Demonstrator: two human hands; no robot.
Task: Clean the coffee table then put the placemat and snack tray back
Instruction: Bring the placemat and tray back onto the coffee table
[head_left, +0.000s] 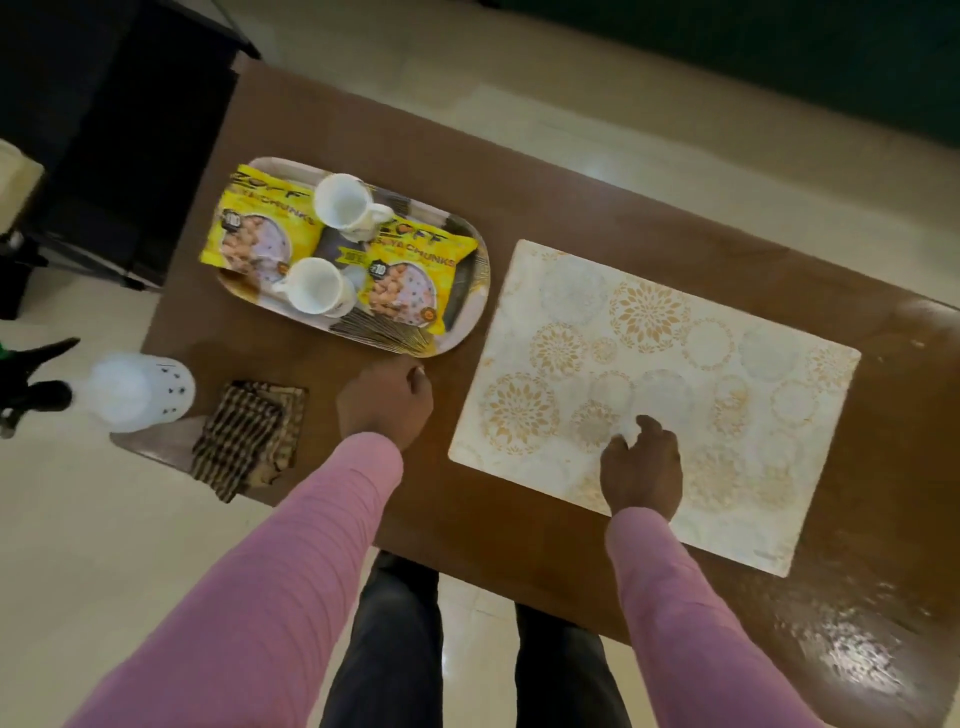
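Observation:
A white placemat (675, 364) with gold flower prints lies flat on the brown coffee table (571, 208), right of centre. My right hand (641, 467) rests on the mat's near part with fingers loosely spread, holding nothing. The oval snack tray (467, 322) sits left of the mat and carries two yellow snack packets (260, 228) and two white cups (340, 200). My left hand (387, 402) hovers just short of the tray's near rim, fingers curled, with nothing in it.
A folded checked cloth (249, 439) lies at the table's near left corner, overhanging the edge. A clear spray bottle (135, 392) with a black trigger stands beside it. Dark furniture stands at far left. The table's right end shines.

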